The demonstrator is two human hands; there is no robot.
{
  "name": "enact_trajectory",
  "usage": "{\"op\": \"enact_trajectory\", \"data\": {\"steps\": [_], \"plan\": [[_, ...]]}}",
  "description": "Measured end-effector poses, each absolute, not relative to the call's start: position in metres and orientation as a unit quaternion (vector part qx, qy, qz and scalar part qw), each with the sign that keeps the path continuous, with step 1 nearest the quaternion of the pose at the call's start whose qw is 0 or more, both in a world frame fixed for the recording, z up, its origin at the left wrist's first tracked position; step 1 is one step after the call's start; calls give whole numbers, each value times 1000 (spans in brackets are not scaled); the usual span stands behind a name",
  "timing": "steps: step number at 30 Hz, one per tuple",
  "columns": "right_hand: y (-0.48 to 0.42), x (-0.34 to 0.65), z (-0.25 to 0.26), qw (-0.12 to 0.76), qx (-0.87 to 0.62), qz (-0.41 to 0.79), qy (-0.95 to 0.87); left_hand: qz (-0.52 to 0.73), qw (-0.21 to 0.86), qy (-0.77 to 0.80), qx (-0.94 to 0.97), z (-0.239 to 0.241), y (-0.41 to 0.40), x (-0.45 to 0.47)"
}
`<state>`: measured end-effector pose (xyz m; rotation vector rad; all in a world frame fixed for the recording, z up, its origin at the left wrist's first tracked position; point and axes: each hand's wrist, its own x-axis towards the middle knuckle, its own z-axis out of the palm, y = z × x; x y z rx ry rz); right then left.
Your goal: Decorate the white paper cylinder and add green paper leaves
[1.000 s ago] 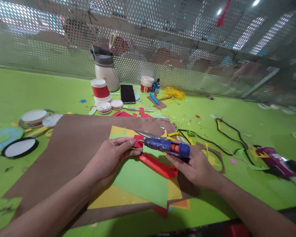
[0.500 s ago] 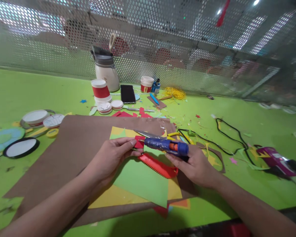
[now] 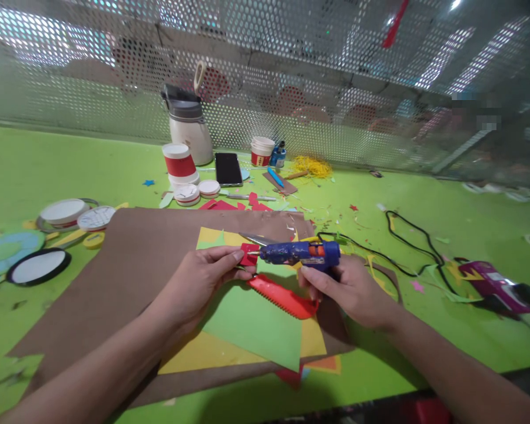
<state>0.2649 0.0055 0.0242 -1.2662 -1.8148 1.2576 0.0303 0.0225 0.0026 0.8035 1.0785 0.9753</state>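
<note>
A small piece of red paper [image 3: 248, 253] is pinched between the thumb and fingers of my left hand [image 3: 212, 265]. My right hand [image 3: 355, 288] is closed around the handle of a blue glue gun [image 3: 287, 253], whose nozzle points left and is at the red paper; whether it touches I cannot tell. Below the gun is a red plastic piece with a toothed edge [image 3: 282, 295], its left end near my left fingertips. Under both hands lie a light green sheet [image 3: 256, 330] and yellow sheets [image 3: 203, 353] on brown paper [image 3: 136, 259].
Behind the papers stand a white jug [image 3: 189, 129], a red-and-white tub [image 3: 179, 162], a phone [image 3: 228, 169] and a small cup [image 3: 262, 152]. A black cord [image 3: 406, 224] runs right toward a purple device [image 3: 494, 285]. Paper scraps and round lids [image 3: 64, 211] lie about.
My right hand has tilted the glue gun closer to level, its back end rising slightly. My left hand and the red paper have hardly moved.
</note>
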Motion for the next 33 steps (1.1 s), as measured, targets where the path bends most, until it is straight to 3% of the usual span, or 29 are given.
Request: {"op": "enact_trajectory", "data": {"steps": [14, 25, 29, 33], "plan": [[10, 267, 19, 294, -467, 546, -631, 425, 687, 478, 345, 8, 22, 30], [14, 272, 13, 365, -412, 634, -543, 429, 695, 486, 311, 7, 22, 29], [20, 278, 17, 394, -420, 590, -565, 431, 694, 500, 287, 9, 22, 31], [33, 294, 19, 436, -498, 405, -631, 436, 689, 508, 279, 13, 22, 33]]}}
